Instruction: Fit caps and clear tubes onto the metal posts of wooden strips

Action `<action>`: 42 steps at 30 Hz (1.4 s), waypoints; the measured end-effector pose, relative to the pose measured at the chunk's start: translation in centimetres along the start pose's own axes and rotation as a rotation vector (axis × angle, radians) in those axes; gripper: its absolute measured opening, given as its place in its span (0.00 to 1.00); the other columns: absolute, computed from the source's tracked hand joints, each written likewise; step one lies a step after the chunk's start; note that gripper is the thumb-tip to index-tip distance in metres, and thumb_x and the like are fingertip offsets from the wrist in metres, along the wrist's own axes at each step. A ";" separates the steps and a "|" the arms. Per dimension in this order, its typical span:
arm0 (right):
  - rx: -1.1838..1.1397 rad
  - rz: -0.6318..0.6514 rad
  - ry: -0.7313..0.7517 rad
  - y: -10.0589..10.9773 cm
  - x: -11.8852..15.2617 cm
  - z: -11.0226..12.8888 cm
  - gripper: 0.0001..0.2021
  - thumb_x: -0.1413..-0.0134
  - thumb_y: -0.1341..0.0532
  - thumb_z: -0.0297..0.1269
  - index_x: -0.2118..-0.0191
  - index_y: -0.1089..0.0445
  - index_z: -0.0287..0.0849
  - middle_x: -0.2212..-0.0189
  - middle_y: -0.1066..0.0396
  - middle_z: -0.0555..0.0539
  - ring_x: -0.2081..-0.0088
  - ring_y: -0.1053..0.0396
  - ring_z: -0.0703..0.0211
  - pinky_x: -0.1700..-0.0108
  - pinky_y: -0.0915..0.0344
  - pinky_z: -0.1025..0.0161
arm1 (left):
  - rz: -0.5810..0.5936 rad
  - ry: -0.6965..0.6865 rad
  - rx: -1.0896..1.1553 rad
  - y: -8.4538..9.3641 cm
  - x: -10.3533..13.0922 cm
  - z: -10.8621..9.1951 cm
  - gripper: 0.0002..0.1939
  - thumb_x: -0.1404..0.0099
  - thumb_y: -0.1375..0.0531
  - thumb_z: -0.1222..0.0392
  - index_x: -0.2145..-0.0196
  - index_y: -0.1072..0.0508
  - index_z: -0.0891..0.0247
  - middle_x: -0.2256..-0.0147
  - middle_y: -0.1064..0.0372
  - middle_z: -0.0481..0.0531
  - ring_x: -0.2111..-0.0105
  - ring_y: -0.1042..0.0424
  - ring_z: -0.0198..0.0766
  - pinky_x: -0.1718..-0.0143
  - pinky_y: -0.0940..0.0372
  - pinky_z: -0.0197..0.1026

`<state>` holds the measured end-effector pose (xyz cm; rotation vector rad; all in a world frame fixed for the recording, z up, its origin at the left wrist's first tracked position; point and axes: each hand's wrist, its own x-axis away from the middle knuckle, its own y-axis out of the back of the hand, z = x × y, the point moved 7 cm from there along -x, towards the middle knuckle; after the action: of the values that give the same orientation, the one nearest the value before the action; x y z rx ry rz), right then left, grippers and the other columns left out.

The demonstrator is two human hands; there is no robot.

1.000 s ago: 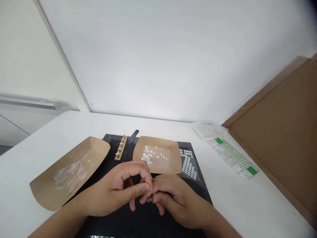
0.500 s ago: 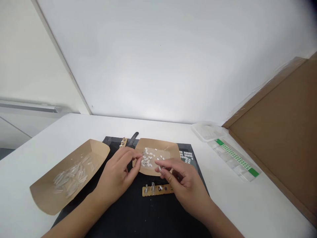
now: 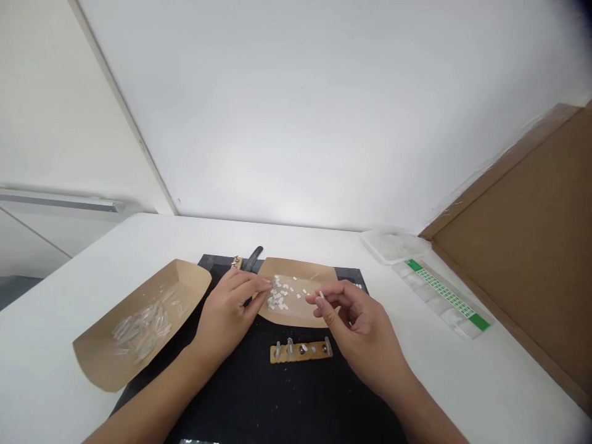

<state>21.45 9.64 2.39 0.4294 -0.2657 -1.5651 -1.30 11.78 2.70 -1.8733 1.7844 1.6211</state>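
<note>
My left hand (image 3: pixel 235 308) is pinched at the left edge of a brown paper tray (image 3: pixel 298 319) that holds small white oval pieces (image 3: pixel 278 296). What its fingertips grip is too small to make out. Over the tray's right side, my right hand (image 3: pixel 354 314) pinches a small white piece (image 3: pixel 322 295) between thumb and fingers. Nearer to me, a tan strip (image 3: pixel 296 356) lies on the black mat (image 3: pixel 277 401). Clear upright pieces stand on the strip, and white ovals sit near its middle.
At the left, another paper tray (image 3: pixel 97 357) holds clear plastic pieces (image 3: pixel 143 327). A black tool (image 3: pixel 253 258) lies behind the mat's trays. To the right are a green-labelled clear organizer (image 3: pixel 444 296), a translucent container (image 3: pixel 393 245) and cardboard (image 3: pixel 522 246).
My right hand has moved right and slightly up, away from the strip, uncovering its right end with a clear upright piece. The view has shifted slightly.
</note>
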 end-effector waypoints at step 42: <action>0.384 0.277 0.418 -0.3 2.5 0.4 0.04 0.37 0.34 0.30 0.63 0.25 0.47 0.67 0.24 0.50 0.61 0.28 0.54 0.53 0.35 0.55 | 0.565 -0.221 0.130 -1.7 1.5 -3.7 0.06 0.27 0.38 0.61 0.53 0.24 0.61 0.60 0.28 0.56 0.57 0.33 0.47 0.55 0.32 0.49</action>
<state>21.03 7.12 2.41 0.9630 -0.2868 -1.1200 1.88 8.82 2.32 -1.1358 2.3776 1.7205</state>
